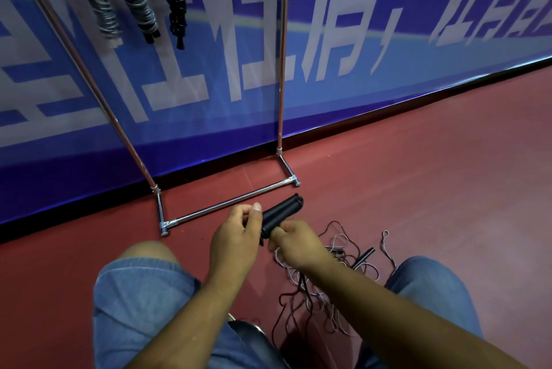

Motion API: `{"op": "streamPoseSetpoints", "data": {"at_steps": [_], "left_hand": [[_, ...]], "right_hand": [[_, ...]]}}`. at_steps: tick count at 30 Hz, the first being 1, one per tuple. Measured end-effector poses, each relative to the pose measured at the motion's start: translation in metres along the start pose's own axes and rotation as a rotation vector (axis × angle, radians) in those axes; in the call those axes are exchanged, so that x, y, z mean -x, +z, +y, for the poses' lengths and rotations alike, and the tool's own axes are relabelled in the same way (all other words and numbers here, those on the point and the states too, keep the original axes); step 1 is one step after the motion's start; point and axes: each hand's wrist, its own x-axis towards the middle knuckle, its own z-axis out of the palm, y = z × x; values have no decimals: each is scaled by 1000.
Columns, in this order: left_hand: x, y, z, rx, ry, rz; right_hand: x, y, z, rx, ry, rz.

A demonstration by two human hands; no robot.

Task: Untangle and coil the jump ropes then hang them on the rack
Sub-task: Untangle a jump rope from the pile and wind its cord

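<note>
Head view: the right hand [294, 244] grips the lower end of a black handle [282, 211], and the left hand [236, 235] pinches it from the other side with thumb and curled fingers. They are just in front of the rack [227, 205]. Tangled ropes [328, 303] lie on the red floor [418, 174] under the right forearm. Three coiled ropes [139, 7] hang on the rack.

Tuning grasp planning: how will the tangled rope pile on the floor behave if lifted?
Probably floppy: the rope pile lies in thin loose loops. Likely lifts as one clump, since strands cross. The black handle in it may swing.
</note>
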Motion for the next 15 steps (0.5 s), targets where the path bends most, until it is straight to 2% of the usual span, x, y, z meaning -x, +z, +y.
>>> {"op": "streamPoseSetpoints", "data": {"at_steps": [9,15], "left_hand": [[-13,-7,-24,-265,105,49],[-13,-13,-37,-380,150,38]], "right_hand": [[10,0,-3,518,-203,-38],[17,0,-9,670,-338,-120]]}}
